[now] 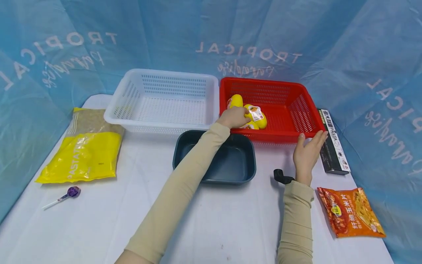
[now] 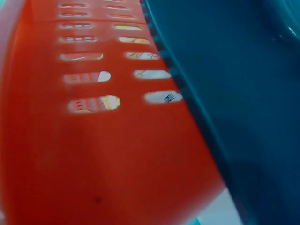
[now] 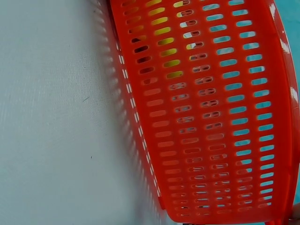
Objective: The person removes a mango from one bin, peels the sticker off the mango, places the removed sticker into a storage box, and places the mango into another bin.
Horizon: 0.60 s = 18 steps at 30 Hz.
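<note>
Several rounded yellow packs with printed labels (image 1: pixel 255 113) lie in the left part of the red basket (image 1: pixel 273 137). My left hand (image 1: pixel 233 117) reaches over the basket's front rim among them, its thumb and index finger at the packs; the other fingertips are hidden. At the basket's front right corner, my right hand (image 1: pixel 308 152) touches the rim with fingers straight. The right wrist view shows the slotted basket wall (image 3: pixel 164 136) with yellow behind it. A dark blue tub (image 1: pixel 227 181) stands before the basket, under my left forearm; the left wrist view shows its wall (image 2: pixel 234 93).
Left of the red basket stands a white basket (image 1: pixel 161 124). A yellow pasta bag (image 1: pixel 89 157) and a purple lollipop (image 1: pixel 73 191) lie at the left. At the right are a black-and-white pasta box (image 1: pixel 333 146) and an orange snack packet (image 1: pixel 351 212). A blue curtain hangs behind.
</note>
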Available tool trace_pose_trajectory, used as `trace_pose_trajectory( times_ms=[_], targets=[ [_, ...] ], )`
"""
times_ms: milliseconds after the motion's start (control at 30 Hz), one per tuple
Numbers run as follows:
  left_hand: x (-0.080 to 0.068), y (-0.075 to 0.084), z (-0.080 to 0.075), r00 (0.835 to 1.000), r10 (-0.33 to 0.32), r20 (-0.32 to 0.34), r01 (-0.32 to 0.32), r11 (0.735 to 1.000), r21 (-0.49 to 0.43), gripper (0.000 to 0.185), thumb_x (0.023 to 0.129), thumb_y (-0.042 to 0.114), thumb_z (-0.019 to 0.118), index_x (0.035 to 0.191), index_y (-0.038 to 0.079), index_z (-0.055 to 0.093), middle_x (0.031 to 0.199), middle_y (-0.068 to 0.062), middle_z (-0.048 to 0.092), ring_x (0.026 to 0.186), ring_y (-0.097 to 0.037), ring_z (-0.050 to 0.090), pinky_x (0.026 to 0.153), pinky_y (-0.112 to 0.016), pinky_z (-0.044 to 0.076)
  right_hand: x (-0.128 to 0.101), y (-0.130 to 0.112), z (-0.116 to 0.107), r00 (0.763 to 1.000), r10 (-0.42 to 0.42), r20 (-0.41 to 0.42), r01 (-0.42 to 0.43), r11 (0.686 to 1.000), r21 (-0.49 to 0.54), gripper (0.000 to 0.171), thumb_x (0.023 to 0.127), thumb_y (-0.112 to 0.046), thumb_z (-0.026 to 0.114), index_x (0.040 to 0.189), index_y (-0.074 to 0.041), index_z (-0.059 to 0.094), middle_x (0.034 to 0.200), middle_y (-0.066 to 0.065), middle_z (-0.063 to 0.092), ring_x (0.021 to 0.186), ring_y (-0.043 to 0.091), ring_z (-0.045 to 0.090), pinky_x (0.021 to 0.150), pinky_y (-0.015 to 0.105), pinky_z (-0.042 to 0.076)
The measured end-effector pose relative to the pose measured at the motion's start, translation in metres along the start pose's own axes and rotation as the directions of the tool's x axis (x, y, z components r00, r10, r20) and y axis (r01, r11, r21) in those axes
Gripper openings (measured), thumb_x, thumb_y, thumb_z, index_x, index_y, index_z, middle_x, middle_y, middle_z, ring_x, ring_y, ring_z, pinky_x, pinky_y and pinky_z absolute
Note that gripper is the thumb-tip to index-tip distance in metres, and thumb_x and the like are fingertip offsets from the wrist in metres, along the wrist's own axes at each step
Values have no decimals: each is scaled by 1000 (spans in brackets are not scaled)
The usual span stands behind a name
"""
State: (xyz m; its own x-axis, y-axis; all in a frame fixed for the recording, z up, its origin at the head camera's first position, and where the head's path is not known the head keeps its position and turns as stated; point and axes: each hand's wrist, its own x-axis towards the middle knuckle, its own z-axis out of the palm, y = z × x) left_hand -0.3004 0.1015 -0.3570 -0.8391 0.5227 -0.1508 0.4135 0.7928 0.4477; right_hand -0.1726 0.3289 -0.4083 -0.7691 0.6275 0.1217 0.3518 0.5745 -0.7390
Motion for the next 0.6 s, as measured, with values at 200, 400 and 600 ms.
trace_pose_trajectory(
  times_ms=[200, 400, 600],
  targets=[
    [2, 3, 0, 1000, 11, 1, -11, 1000, -22, 46, 97, 35, 54, 139, 17, 52, 138, 0, 57, 116, -16, 55, 105, -37, 44, 1, 1, -3, 1000, 20, 12, -20, 1000, -16, 76, 101, -46, 33, 156, -12, -6, 164, 3, -13, 152, 26, -9, 123, 45, 6],
    [4, 4, -3, 999, 20, 39, -15, 994, -106, 49, 92, 27, 63, 138, 17, 53, 136, -1, 58, 116, -16, 52, 102, -30, 47, 4, 2, -3, 1000, 25, 7, -25, 1000, -2, 76, 100, -47, 33, 156, -13, -7, 164, 1, -14, 152, 25, -9, 123, 42, 6],
    [5, 1, 0, 995, -4, 102, 12, 997, -78, 51, 90, 25, 66, 139, 19, 54, 138, -1, 56, 119, -17, 49, 103, -31, 46, 5, 3, 3, 998, 47, 30, -48, 999, 21, 75, 101, -45, 33, 155, -15, -9, 163, 0, -16, 151, 22, -11, 123, 42, 6]
  ],
)
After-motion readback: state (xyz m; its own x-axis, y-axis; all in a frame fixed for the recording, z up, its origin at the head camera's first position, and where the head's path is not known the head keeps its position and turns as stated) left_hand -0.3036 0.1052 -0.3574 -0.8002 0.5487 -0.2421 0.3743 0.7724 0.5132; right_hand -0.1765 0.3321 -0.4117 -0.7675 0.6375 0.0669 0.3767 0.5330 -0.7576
